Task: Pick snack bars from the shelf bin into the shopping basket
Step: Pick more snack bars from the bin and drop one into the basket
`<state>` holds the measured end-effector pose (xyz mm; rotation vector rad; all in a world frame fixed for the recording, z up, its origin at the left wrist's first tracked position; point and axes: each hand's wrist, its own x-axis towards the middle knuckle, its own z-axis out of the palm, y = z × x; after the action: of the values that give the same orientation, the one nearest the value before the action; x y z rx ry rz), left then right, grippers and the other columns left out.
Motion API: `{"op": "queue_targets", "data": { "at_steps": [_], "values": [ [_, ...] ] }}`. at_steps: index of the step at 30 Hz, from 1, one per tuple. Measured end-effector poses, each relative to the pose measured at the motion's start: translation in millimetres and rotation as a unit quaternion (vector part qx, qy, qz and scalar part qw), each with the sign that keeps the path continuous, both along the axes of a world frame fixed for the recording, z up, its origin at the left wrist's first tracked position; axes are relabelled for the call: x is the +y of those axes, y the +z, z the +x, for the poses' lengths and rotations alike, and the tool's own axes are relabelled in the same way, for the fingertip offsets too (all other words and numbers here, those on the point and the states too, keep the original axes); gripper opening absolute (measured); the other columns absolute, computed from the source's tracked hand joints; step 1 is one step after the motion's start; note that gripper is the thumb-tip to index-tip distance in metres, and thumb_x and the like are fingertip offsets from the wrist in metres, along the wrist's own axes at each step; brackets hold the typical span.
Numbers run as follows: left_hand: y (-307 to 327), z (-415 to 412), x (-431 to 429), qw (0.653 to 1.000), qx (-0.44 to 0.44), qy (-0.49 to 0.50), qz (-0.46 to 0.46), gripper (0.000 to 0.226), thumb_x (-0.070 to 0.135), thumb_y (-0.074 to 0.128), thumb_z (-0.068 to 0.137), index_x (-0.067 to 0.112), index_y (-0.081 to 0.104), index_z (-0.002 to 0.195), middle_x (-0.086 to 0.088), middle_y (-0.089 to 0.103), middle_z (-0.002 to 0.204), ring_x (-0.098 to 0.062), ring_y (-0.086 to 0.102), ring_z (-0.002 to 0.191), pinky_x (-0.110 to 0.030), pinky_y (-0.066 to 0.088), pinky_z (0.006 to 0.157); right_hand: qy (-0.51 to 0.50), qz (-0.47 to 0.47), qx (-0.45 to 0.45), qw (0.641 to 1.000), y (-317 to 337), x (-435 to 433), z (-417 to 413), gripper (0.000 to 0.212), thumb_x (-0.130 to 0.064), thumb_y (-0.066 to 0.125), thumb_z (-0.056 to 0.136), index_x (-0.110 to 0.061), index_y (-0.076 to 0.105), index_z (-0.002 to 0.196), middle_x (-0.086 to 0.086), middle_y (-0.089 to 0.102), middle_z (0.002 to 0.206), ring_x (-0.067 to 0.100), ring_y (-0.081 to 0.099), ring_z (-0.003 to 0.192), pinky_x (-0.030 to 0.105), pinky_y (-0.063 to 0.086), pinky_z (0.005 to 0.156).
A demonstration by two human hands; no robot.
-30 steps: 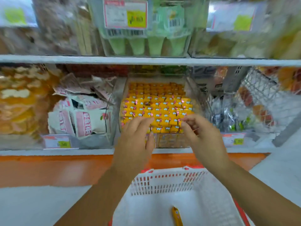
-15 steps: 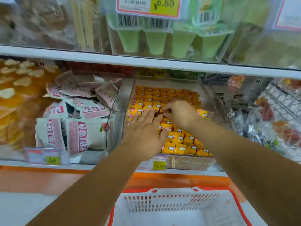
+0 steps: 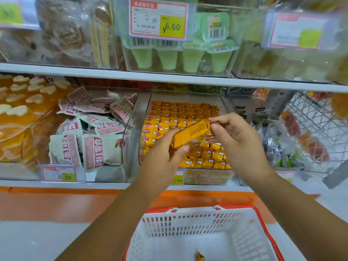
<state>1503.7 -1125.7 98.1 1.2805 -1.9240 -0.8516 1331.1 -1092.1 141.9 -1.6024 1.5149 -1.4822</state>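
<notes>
Two hands share one snack bar (image 3: 190,135) over the shelf bin (image 3: 141,117): the left hand (image 3: 165,149) pinches its lower, near-left end between thumb and fingers, the right hand (image 3: 235,140) pinches the far-right end, so its long axis slants left-near to right-far. The shopping basket (image 3: 263,226) sits directly nearer and below, one bar (image 3: 200,258) already lying inside.
</notes>
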Motion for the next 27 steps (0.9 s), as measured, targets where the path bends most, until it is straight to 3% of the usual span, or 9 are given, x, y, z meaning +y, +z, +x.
{"op": "queue_targets", "data": {
  "at_steps": [1, 5, 7, 10, 13, 15, 17, 23, 27],
  "values": [
    [1, 0, 11, 1.0, 0.014, -0.014, 0.013, 0.042, 0.043, 0.055, 0.096, 0.039, 0.045, 0.136, 0.02, 0.064, 0.109, 0.004, 0.06, 0.091, -0.01, 0.047, 0.073, 0.003, 0.01, -0.039, 0.999, -1, 15, -1, 0.019, -0.008, 0.053, 0.099, -0.022, 0.064, 0.096, 0.004, 0.07, 0.094, 0.013, 0.068, 0.085, 0.025, 0.057, 0.072],
    [8, 1, 49, 0.992, 0.114, -0.018, 0.043, 0.032, 0.035, 0.068, 0.091, 0.056, 0.056, 0.111, 0.015, 0.07, 0.106, -0.005, 0.068, 0.095, -0.033, 0.057, 0.086, 0.006, 0.063, -0.154, 0.986, -5, 63, -5, 0.015, -0.006, 0.05, 0.1, -0.014, 0.062, 0.102, 0.009, 0.072, 0.095, 0.02, 0.071, 0.083, 0.028, 0.058, 0.068],
    [16, 0, 62, 0.987, 0.143, -0.014, 0.071, 0.038, 0.025, 0.072, 0.088, 0.054, 0.057, 0.109, 0.011, 0.07, 0.107, -0.008, 0.07, 0.089, -0.029, 0.059, 0.074, 0.009, 0.089, -0.199, 0.976, -6, 80, -6, 0.013, -0.008, 0.052, 0.099, -0.012, 0.062, 0.106, 0.01, 0.073, 0.09, 0.028, 0.072, 0.078, 0.03, 0.057, 0.062],
    [26, -2, 75, 0.971, 0.189, -0.019, 0.142, 0.039, 0.018, 0.074, 0.086, 0.043, 0.064, 0.114, 0.006, 0.071, 0.106, -0.01, 0.071, 0.076, -0.022, 0.057, 0.063, 0.004, 0.098, -0.23, 0.968, -8, 95, -8, 0.015, -0.012, 0.062, 0.092, -0.009, 0.061, 0.106, 0.012, 0.074, 0.087, 0.033, 0.071, 0.078, 0.036, 0.056, 0.067],
    [29, 0, 80, 0.943, 0.251, -0.035, 0.216, 0.031, 0.019, 0.07, 0.088, 0.037, 0.068, 0.113, 0.004, 0.067, 0.118, -0.01, 0.073, 0.082, -0.024, 0.057, 0.068, -0.004, 0.116, -0.267, 0.957, -16, 98, -14, 0.033, -0.023, 0.074, 0.078, -0.007, 0.06, 0.104, 0.015, 0.074, 0.097, 0.031, 0.073, 0.082, 0.035, 0.055, 0.072],
    [29, 4, 77, 0.916, 0.309, -0.036, 0.254, 0.026, 0.011, 0.065, 0.09, 0.026, 0.067, 0.112, -0.004, 0.066, 0.122, -0.018, 0.074, 0.088, -0.029, 0.058, 0.07, 0.026, 0.131, -0.31, 0.941, -21, 97, -18, 0.06, -0.041, 0.087, 0.059, -0.007, 0.061, 0.102, 0.018, 0.073, 0.103, 0.033, 0.073, 0.088, 0.032, 0.057, 0.074],
    [28, 7, 70, 0.896, 0.348, -0.035, 0.275, 0.019, 0.004, 0.061, 0.09, 0.016, 0.064, 0.104, -0.013, 0.071, 0.114, -0.031, 0.074, 0.09, -0.031, 0.061, 0.07, 0.052, 0.134, -0.346, 0.927, -23, 95, -22, 0.068, -0.04, 0.09, 0.05, -0.006, 0.063, 0.101, 0.021, 0.072, 0.104, 0.033, 0.073, 0.089, 0.028, 0.058, 0.072],
    [31, 10, 55, 0.898, 0.359, -0.021, 0.253, 0.025, 0.004, 0.048, 0.098, 0.013, 0.071, 0.097, -0.016, 0.076, 0.092, -0.029, 0.075, 0.084, -0.025, 0.061, 0.066, 0.065, 0.134, -0.359, 0.921, -17, 78, -32, 0.037, -0.015, 0.06, 0.077, 0.005, 0.062, 0.108, 0.024, 0.073, 0.097, 0.032, 0.074, 0.081, 0.03, 0.061, 0.068],
    [30, 8, 50, 0.923, 0.315, -0.031, 0.216, 0.028, 0.002, 0.053, 0.095, 0.021, 0.073, 0.101, -0.01, 0.077, 0.092, -0.024, 0.075, 0.087, -0.024, 0.06, 0.072, 0.042, 0.137, -0.356, 0.924, -18, 72, -33, 0.037, -0.015, 0.058, 0.078, 0.003, 0.063, 0.11, 0.022, 0.074, 0.096, 0.031, 0.074, 0.082, 0.028, 0.061, 0.068]
  ]
}}
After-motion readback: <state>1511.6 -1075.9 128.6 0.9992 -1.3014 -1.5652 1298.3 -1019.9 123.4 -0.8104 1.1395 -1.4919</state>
